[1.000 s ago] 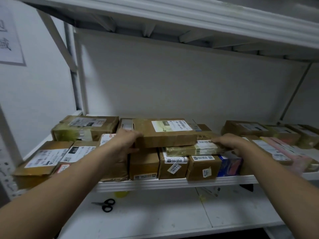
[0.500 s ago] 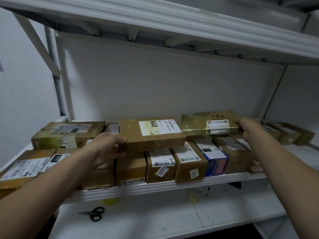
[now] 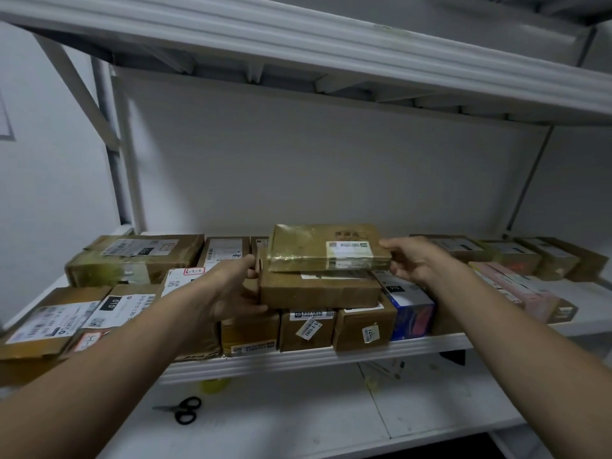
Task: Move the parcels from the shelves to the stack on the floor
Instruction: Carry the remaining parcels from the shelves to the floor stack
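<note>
One taped parcel [image 3: 326, 248], lying atop a brown box [image 3: 319, 289], front of the shelf [image 3: 314, 361]. Hands: left hand [image 3: 231, 289] grips the box's end at 9 o'clock; right hand [image 3: 414, 263] pinches the parcel's edge at 3 o'clock. One pair of scissors [image 3: 180, 409], on the lower shelf [image 3: 298, 425] at 7 o'clock.

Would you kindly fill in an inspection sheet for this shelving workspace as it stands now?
Surface: white shelf, crowded.
Job's things: taped parcel lies on brown box, above a row of small boxes.
Clutter: scissors on lower shelf.
Grippers: left hand grips brown box's left end; right hand holds taped parcel's right end.
Cables: nothing seen.
Surroundings: white wall behind; upper shelf overhead.
</note>
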